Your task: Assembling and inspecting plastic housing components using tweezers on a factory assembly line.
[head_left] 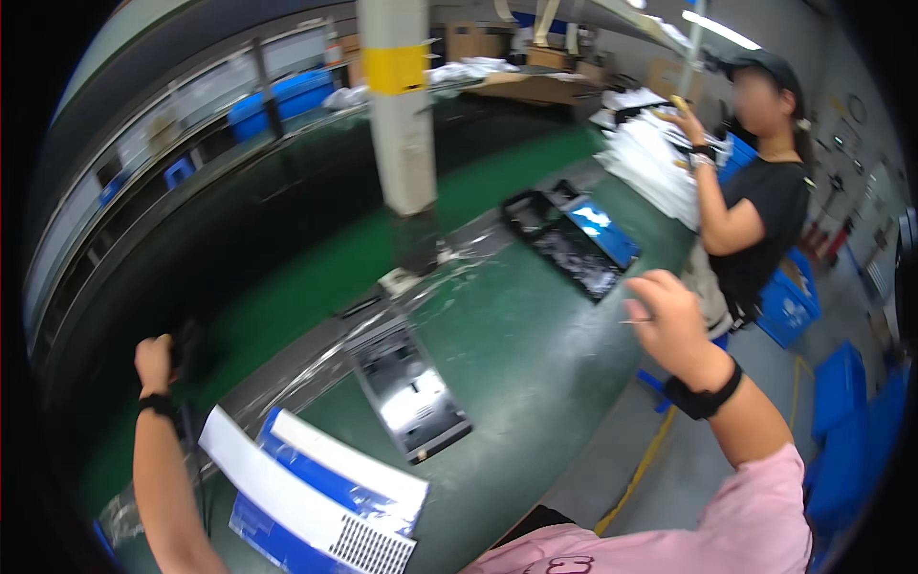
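Note:
My left hand [153, 364] reaches out at the far left, its fingers closed round a dark, blurred thing [186, 352] that I cannot make out. At the right my right hand [674, 320] is raised over the bench edge, fingers curled in a pinch; a tiny thin sliver shows at the fingertips. Between the hands, a grey metal housing panel [406, 387] with a dark frame lies on the green bench. Closer to me are white panels [306, 478], one with a grid of holes, on blue sheets [273, 540].
A black tray [574, 263] with a shiny blue panel [602, 230] lies farther along the green bench [516, 373]. A pillar [397, 143] rises behind it. At the right stands a person in black [755, 191], near white sheets [650, 158] and blue crates [792, 297].

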Available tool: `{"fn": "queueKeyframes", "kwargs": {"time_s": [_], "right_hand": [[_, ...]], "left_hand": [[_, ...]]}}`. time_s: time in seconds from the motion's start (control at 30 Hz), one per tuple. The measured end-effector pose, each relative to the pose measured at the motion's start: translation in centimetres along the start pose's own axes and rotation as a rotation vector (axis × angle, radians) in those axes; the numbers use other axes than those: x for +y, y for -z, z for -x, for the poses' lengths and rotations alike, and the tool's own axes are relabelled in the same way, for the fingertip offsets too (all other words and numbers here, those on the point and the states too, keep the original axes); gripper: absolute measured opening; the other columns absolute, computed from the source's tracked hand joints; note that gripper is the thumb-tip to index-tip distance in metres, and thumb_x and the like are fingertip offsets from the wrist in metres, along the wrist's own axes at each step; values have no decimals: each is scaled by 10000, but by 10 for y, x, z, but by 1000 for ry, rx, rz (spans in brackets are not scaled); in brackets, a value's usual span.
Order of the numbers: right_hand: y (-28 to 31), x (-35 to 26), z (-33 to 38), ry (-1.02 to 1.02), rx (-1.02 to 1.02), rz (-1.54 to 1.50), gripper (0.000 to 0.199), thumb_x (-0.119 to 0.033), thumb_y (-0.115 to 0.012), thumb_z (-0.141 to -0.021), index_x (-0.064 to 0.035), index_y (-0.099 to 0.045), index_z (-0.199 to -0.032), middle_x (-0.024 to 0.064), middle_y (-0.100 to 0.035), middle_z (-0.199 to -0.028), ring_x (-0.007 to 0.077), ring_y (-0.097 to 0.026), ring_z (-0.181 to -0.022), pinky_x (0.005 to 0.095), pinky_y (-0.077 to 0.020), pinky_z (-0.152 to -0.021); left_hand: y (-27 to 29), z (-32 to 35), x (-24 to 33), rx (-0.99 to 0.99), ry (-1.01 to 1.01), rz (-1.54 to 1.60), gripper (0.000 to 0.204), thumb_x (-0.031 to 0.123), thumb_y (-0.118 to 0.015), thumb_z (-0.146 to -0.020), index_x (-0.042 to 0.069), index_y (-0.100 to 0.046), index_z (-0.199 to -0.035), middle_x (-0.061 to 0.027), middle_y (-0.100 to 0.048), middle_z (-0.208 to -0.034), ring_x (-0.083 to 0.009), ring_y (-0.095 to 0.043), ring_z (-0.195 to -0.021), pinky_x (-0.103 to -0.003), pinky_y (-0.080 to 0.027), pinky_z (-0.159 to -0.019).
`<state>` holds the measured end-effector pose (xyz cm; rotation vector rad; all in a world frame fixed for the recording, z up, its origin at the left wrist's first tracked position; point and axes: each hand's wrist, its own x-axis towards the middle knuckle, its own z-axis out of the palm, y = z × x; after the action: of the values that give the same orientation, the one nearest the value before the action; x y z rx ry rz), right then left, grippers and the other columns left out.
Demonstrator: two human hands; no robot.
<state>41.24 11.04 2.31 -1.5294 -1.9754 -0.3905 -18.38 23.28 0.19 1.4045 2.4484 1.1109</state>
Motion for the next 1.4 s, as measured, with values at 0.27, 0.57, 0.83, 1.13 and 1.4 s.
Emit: {"fn": "queueKeyframes", "kwargs": {"time_s": [0.27,0.57,0.83,1.13,1.4], "right_hand": [[-43,34,-16,-136,-378,43,239,-166,-614,-683,-28,-595,-876,108,-535,-860,284,-552,-764,365,-452,-674],[-43,23,-5,57,-437,-163,269,-30,-604,-641,9,-594,-908,177,-576,-925,316,-554,-845,346,-446,-738],[30,-5,27,-155,119,-662,504,-282,-293,-913,24,-568,-621,138,-599,-737,219,-539,-674,291,-399,-681],[0,-50,47,-378,-364,-1811,422,-313,-446,-847,85,-585,-826,257,-544,-793,258,-577,-572,281,-492,-488],[-14,-111,-15,2,-126,-1082,209,24,-603,-684,32,-597,-893,183,-536,-978,209,-567,-808,297,-471,-684]], "left_hand": [[24,149,96,-289,-449,526,73,-58,-491,-659,15,-495,-665,37,-434,-595,-32,-373,-510,-176,-295,-447],[-84,224,262,-1017,-528,131,163,59,-474,-668,-94,-530,-667,-195,-550,-567,-258,-565,-452,-344,-457,-455],[-99,217,238,-1118,-378,512,258,93,-557,-768,-75,-448,-930,-155,-540,-844,-184,-593,-628,-264,-500,-536],[-46,188,147,-798,45,400,279,130,-592,-767,-22,-422,-928,-100,-509,-800,-147,-570,-625,-225,-496,-514],[-74,212,141,-1243,331,695,177,127,-522,-813,-31,-502,-891,-108,-578,-797,-151,-588,-645,-238,-511,-565]]}}
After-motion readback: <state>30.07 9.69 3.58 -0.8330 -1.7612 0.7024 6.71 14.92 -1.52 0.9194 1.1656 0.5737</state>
